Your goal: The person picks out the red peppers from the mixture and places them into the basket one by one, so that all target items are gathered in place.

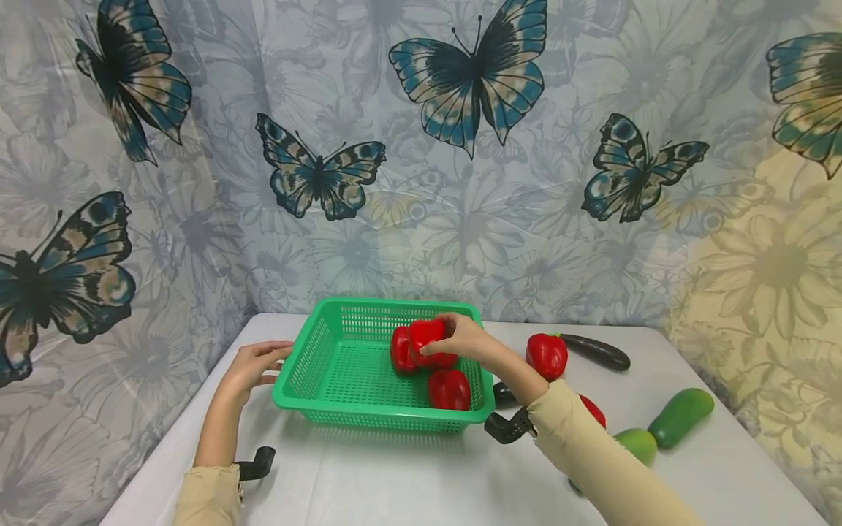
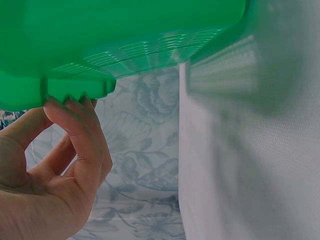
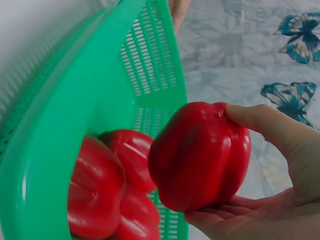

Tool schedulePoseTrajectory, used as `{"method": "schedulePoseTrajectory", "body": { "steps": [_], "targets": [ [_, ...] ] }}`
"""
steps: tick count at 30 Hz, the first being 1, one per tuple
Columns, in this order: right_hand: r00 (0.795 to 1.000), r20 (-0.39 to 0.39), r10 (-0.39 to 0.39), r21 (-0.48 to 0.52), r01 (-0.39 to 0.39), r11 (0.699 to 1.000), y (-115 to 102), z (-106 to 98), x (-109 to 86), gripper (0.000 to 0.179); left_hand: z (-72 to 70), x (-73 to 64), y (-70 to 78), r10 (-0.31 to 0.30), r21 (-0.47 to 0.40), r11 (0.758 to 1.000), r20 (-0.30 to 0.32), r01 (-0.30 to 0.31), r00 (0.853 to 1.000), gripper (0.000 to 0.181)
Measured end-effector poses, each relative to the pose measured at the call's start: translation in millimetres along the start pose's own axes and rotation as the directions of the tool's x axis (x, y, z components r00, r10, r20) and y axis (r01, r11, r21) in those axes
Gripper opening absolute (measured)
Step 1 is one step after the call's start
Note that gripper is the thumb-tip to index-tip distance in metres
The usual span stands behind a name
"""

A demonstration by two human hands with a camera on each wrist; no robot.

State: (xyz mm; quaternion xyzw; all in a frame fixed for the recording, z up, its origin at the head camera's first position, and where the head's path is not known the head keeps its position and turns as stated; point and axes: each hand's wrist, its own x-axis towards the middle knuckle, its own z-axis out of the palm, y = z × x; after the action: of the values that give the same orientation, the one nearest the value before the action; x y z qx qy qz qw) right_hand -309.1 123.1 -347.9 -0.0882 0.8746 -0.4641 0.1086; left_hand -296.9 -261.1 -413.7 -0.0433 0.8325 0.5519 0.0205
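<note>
A green plastic basket point(image 1: 378, 410) with slotted walls stands on the white table. My right hand point(image 1: 463, 340) grips a red bell pepper point(image 3: 200, 155) between thumb and fingers, over the basket's right part. Below it three more red bell peppers lie in the basket, among them a near one point(image 1: 449, 391) and a left one point(image 1: 401, 351). At the basket's left rim is my left hand point(image 1: 253, 369). In the left wrist view its bent fingers point(image 2: 82, 135) hold the rim's edge at their tips; the thumb tip is partly hidden.
Right of the basket lie a red bell pepper point(image 1: 546, 356), a dark eggplant point(image 1: 595, 352) and green oblong vegetables point(image 1: 680, 418). The right forearm partly covers another red pepper point(image 1: 593, 410) and a dark item point(image 1: 503, 395). A butterfly-print cloth point(image 1: 473, 248) hangs behind the table.
</note>
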Motion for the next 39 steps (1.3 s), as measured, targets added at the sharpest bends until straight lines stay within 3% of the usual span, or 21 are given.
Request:
{"method": "schedulePoseTrajectory", "body": {
  "steps": [19, 39],
  "targets": [
    [0.994, 0.087, 0.068, -0.044, -0.064, 0.997, -2, 26, 6.2, 0.077, 0.7, -0.4, 1.1, -0.012, 0.012, 1.0, -0.004, 0.012, 1.0, 0.054],
    [0.992, 0.121, 0.042, -0.171, -0.02, 0.985, -2, 41, 8.7, 0.077, -1.0, 0.2, 0.8, -0.014, 0.009, 1.0, 0.004, 0.014, 1.0, 0.054]
  ]
}}
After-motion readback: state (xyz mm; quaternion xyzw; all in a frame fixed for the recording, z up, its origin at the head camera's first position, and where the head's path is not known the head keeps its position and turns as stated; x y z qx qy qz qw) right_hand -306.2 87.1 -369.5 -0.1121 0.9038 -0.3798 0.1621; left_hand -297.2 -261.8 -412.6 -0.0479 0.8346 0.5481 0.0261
